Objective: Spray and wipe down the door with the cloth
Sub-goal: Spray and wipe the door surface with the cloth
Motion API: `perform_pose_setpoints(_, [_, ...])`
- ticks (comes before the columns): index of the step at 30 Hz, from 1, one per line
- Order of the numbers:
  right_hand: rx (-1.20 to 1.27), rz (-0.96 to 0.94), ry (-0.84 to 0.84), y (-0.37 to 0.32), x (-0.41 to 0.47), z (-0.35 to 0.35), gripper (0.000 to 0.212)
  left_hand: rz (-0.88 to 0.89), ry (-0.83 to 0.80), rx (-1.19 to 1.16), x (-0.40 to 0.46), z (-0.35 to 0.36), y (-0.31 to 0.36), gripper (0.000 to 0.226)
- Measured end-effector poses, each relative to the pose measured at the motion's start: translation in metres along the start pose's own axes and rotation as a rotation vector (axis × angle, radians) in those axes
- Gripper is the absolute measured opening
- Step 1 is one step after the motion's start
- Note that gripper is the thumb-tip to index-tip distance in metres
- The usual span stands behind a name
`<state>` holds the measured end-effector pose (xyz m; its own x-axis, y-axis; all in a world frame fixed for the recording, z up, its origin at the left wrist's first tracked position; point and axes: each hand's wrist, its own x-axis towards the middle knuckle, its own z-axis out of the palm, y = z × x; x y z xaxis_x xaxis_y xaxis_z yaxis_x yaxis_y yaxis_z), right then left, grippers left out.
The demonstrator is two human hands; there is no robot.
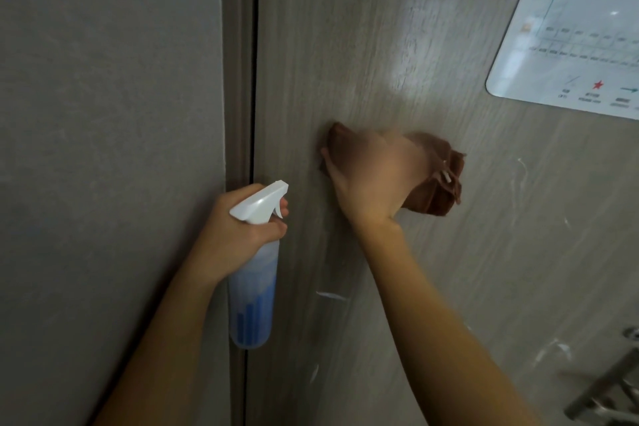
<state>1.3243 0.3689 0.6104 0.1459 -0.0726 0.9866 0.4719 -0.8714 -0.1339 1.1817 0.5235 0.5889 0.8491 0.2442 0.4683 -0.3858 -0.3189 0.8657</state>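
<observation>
A: Entry, head view; the right hand (370,176) presses a bunched brown cloth (435,183) flat against the grey wood-grain door (345,45), fingers spread over the fabric; blur at the hand suggests a wiping stroke in progress; the cloth sits mid-panel, between the door's hinge-side edge and the glossy white laminated notice (570,28).

B: And the left hand (242,225)?

A: It grips the neck of a translucent blue spray bottle with a white trigger head (256,270), fingers curled round it, held near the dark gap at the door frame (238,79); whether a finger rests on the trigger cannot be told.

B: Judgement on technique?

A: White smears (332,296) show below and to the right of the cloth; overlapping passes should carry down over them; keep even palm pressure; refold the cloth when soiled; skirt the notice's edge; the metal handle (608,387) at lower right likely needs a separate pass.
</observation>
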Motion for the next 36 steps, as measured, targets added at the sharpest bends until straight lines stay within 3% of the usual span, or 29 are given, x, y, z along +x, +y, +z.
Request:
perform_pose_setpoints(9, [0.025,-0.079,-0.125,0.006,-0.065,0.000,0.059,-0.003,0.040,0.007,0.001,-0.001,0.003,0.018])
perform_pose_setpoints(21, [-0.005,0.116,0.064,-0.044,0.050,0.005,0.069,-0.003,0.087,0.029,0.002,-0.001,0.003,0.022])
perform_pose_setpoints(30, [0.054,-0.075,-0.125,-0.006,-0.067,0.005,0.058,-0.004,0.096,0.023,0.002,-0.002,0.005,0.022])
perform_pose_setpoints(36, [0.026,-0.128,-0.127,0.006,-0.082,0.004,0.061,-0.010,0.092,0.024,0.002,-0.002,0.006,0.023])
